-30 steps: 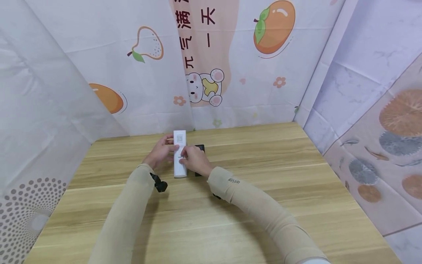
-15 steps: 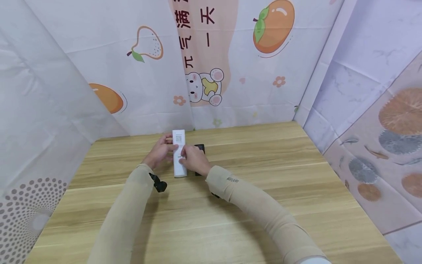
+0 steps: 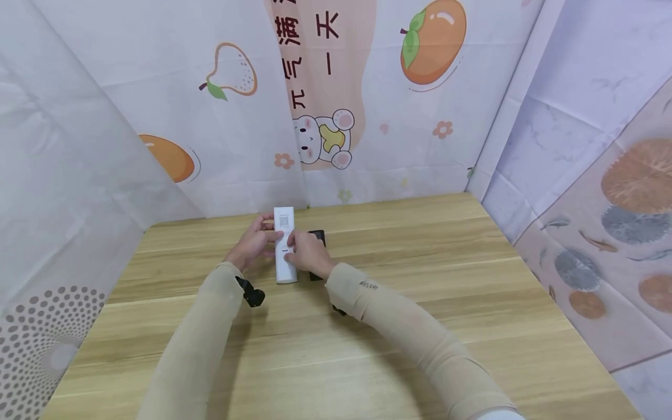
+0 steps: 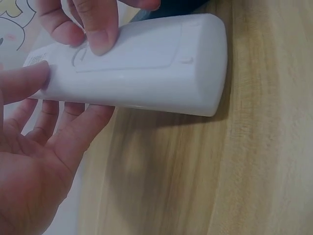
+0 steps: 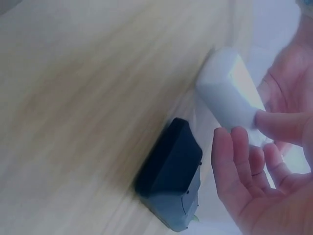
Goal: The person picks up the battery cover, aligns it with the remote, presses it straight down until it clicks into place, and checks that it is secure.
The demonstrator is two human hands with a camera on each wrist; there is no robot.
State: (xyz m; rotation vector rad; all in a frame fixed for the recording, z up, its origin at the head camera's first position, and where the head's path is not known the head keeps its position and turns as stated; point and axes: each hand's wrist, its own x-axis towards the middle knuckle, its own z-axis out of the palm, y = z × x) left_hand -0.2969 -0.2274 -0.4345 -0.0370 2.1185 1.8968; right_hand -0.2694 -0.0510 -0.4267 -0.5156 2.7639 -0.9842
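Note:
A white remote control (image 3: 286,271) lies back side up near the table's far edge, a printed square code at its far end. My left hand (image 3: 253,242) grips its left side, thumb on top and fingers along the edge, as the left wrist view shows. My right hand (image 3: 311,252) has its thumb and a bent finger on the remote's back. In the left wrist view these touch one end of the outlined battery cover (image 4: 142,49), by a small curved mark. The cover sits flush in the remote's back.
A black wedge-shaped device (image 5: 171,166) stands on the wooden table (image 3: 420,274) just right of the remote, partly behind my right hand in the head view. A printed curtain (image 3: 367,146) hangs along the table's far edge.
Both hands keep their hold on the remote with hardly any motion. The whole head view has shifted slightly.

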